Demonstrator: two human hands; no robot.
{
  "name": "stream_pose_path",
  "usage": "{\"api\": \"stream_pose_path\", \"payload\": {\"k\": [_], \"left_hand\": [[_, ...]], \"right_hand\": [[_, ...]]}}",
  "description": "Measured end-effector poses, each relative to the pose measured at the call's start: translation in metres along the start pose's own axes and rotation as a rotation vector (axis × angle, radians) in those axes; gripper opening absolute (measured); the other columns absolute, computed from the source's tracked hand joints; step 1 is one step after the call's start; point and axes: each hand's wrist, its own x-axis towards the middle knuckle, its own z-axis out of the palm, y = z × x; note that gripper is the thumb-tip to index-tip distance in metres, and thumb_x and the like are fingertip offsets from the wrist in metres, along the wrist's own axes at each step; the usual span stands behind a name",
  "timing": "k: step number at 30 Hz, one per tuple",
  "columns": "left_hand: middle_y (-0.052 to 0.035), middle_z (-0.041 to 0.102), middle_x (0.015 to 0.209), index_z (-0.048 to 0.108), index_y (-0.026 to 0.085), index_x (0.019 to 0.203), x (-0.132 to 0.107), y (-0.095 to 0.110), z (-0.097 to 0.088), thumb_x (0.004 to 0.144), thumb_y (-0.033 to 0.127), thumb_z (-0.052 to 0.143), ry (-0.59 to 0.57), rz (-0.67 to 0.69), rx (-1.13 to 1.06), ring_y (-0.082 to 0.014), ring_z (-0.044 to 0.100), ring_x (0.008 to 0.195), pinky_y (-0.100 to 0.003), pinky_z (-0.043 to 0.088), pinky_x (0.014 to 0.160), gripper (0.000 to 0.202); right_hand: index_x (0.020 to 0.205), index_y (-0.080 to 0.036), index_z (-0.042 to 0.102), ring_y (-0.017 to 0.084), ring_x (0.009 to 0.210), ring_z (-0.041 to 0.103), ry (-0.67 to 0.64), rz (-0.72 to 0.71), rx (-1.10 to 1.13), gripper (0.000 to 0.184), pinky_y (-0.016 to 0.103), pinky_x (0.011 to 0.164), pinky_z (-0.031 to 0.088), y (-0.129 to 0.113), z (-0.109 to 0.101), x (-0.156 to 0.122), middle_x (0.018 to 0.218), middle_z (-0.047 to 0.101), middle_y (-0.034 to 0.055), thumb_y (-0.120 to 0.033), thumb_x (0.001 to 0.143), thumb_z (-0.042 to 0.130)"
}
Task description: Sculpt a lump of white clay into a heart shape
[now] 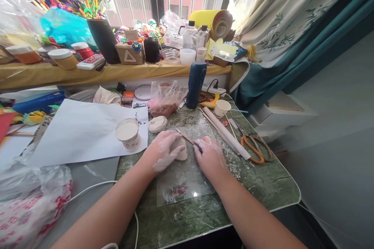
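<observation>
Bare forearms (109, 204) reach in from the bottom edge, angling inward to hands that meet over the worktop (163, 223). Well left of the left fingers, a crumpled plastic bag (32, 198) carries red lettering too creased to read. Between bag and fingers, a paper cup (128, 134) with small, illegible print stands on white paper (78, 132). Just beyond the left fingers sits a pale lump (157, 124). The left hand (168, 151) lies palm down, thumb resting on a white clay piece (181, 153) under its fingers; whether they grip it, I cannot tell. Below both hands, a clear sheet (189, 177) bears blurred red marks. The right hand (209, 151), bent inward, pinches a slim stick (185, 137) angled toward the left fingertips. Right of its fingers lie a pale rod (228, 134) and orange-handled scissors (251, 151).
</observation>
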Motion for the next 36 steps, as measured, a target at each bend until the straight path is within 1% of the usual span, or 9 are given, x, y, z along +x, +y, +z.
{"api": "stream_pose_path", "payload": {"k": [5,7,10,14,21,24,28,32,36], "left_hand": [[-0.0182,0.046,0.158,0.039,0.020,0.156,-0.001,-0.012,-0.001,0.077,0.061,0.081,-0.170,0.077,0.092,-0.0371,0.040,0.148,-0.054,0.033,0.123,0.098],[-0.0204,0.035,0.165,0.028,0.018,0.162,-0.002,-0.015,0.005,0.076,0.065,0.079,-0.225,0.082,0.135,-0.0382,0.029,0.155,-0.057,0.025,0.125,0.111],[-0.0192,0.028,0.168,0.022,0.019,0.164,-0.002,-0.014,0.012,0.083,0.065,0.072,-0.243,0.058,0.166,-0.0350,0.023,0.157,-0.058,0.019,0.127,0.106],[-0.0202,0.028,0.168,0.039,0.017,0.158,-0.002,-0.011,0.014,0.080,0.064,0.076,-0.203,0.005,0.156,-0.0390,0.023,0.157,-0.061,0.025,0.125,0.098],[-0.0158,0.055,0.151,0.060,0.020,0.134,0.001,-0.006,0.009,0.072,0.060,0.084,-0.103,0.014,0.138,-0.0394,0.046,0.143,-0.058,0.033,0.122,0.078],[-0.0157,0.057,0.149,0.055,0.021,0.141,0.000,-0.003,0.008,0.069,0.062,0.085,-0.063,0.009,0.150,-0.0396,0.047,0.142,-0.058,0.032,0.121,0.088],[-0.0184,0.050,0.155,0.043,0.020,0.154,-0.001,-0.002,0.007,0.071,0.063,0.083,-0.120,-0.006,0.147,-0.0412,0.041,0.146,-0.060,0.030,0.123,0.102],[-0.0154,0.054,0.152,0.049,0.022,0.151,0.001,-0.010,-0.002,0.082,0.059,0.074,-0.036,-0.028,0.103,-0.0368,0.047,0.142,-0.054,0.037,0.119,0.082],[-0.0079,0.072,0.123,0.067,0.025,0.130,0.004,-0.020,-0.012,0.102,0.040,0.048,0.131,-0.027,-0.018,-0.0244,0.067,0.113,-0.040,0.051,0.105,0.037]], "right_hand": [[0.115,-0.027,0.076,0.028,0.109,0.064,0.005,0.009,-0.009,0.027,0.039,0.093,0.041,0.001,-0.001,0.001,0.109,0.074,0.0067,-0.022,0.101,0.054],[0.115,-0.026,0.075,0.028,0.109,0.064,0.019,0.013,0.011,0.027,0.039,0.094,0.042,0.001,-0.001,0.001,0.110,0.074,0.0072,-0.021,0.101,0.052],[0.116,-0.024,0.074,0.027,0.110,0.064,0.033,0.018,0.044,0.028,0.038,0.096,0.042,0.002,0.000,0.000,0.110,0.074,0.0081,-0.022,0.102,0.050],[0.113,-0.022,0.074,0.028,0.108,0.064,0.050,0.033,0.089,0.029,0.040,0.097,0.044,0.003,0.002,-0.002,0.108,0.074,0.0092,-0.021,0.101,0.048],[0.110,-0.020,0.074,0.027,0.103,0.067,0.147,0.074,0.439,0.030,0.040,0.094,0.052,0.006,-0.002,-0.004,0.107,0.073,0.0094,-0.028,0.099,0.046],[0.112,-0.020,0.072,0.026,0.103,0.068,0.194,0.085,0.625,0.032,0.039,0.093,0.054,0.006,-0.005,-0.005,0.110,0.073,0.0096,-0.034,0.100,0.046],[0.110,-0.021,0.072,0.027,0.107,0.067,0.236,0.084,0.709,0.033,0.041,0.096,0.053,0.005,-0.006,-0.005,0.112,0.073,0.0103,-0.039,0.100,0.047],[0.111,-0.021,0.070,0.026,0.107,0.067,0.223,0.079,0.740,0.031,0.040,0.096,0.053,0.003,-0.006,-0.005,0.111,0.071,0.0095,-0.039,0.101,0.046],[0.111,-0.022,0.066,0.025,0.105,0.066,0.182,-0.001,0.710,0.028,0.039,0.096,0.052,0.001,-0.004,-0.008,0.110,0.069,0.0091,-0.035,0.102,0.043]]}}
